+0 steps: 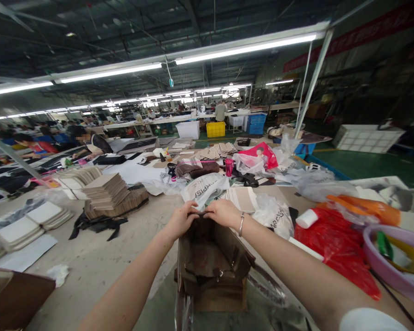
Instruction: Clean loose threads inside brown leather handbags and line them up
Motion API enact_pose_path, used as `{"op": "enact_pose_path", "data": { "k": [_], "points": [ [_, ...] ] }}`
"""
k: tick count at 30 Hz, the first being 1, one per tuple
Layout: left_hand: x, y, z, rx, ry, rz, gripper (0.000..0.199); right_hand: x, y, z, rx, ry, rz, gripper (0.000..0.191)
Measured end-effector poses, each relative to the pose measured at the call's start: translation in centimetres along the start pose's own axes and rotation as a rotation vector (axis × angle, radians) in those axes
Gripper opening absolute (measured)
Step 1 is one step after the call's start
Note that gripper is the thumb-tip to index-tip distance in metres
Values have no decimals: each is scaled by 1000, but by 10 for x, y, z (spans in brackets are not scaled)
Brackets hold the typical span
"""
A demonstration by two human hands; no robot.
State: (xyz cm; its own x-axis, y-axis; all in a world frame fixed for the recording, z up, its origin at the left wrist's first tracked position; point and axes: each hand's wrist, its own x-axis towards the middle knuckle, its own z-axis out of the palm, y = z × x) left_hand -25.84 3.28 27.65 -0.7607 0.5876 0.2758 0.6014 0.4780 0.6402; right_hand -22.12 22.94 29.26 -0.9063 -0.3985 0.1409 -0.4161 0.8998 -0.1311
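Observation:
A brown open-topped bag stands at the table's near edge, its dark inside facing me. My left hand pinches the left part of its far rim. Close beside it, my right hand, with a silver bracelet on the wrist, pinches the same rim. The fingertips of both hands nearly meet. Clear plastic wrap hangs at the bag's right side. Just beyond the hands lie a white printed plastic bag and a stack of beige panels.
Stacked boards and white pads lie to the left, a brown piece at the lower left. On the right are a red plastic bag and a purple basin. People work at tables farther left.

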Motion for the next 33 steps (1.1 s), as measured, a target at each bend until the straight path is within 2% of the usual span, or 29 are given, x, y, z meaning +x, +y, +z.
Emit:
{"op": "enact_pose_path", "data": {
  "k": [3,6,8,11,13,26,33],
  "points": [
    [0,1,-2,-32,-9,-8,34,0,1,2,-10,3,3,26],
    [-1,0,-3,-51,-31,-43,54,-1,2,3,-20,4,11,27],
    [-1,-1,-4,6,-22,-102,59,-1,3,3,-18,7,9,27],
    [-2,-3,-5,133,-24,-179,32,0,5,4,-17,26,-8,27],
    [-1,-3,-4,174,-42,-182,20,1,6,5,-14,38,-24,26],
    [-1,-10,2,158,12,-150,20,1,15,7,46,38,-45,23],
    [-1,-3,4,140,26,-201,15,2,14,6,42,44,-61,23]
  ]
}}
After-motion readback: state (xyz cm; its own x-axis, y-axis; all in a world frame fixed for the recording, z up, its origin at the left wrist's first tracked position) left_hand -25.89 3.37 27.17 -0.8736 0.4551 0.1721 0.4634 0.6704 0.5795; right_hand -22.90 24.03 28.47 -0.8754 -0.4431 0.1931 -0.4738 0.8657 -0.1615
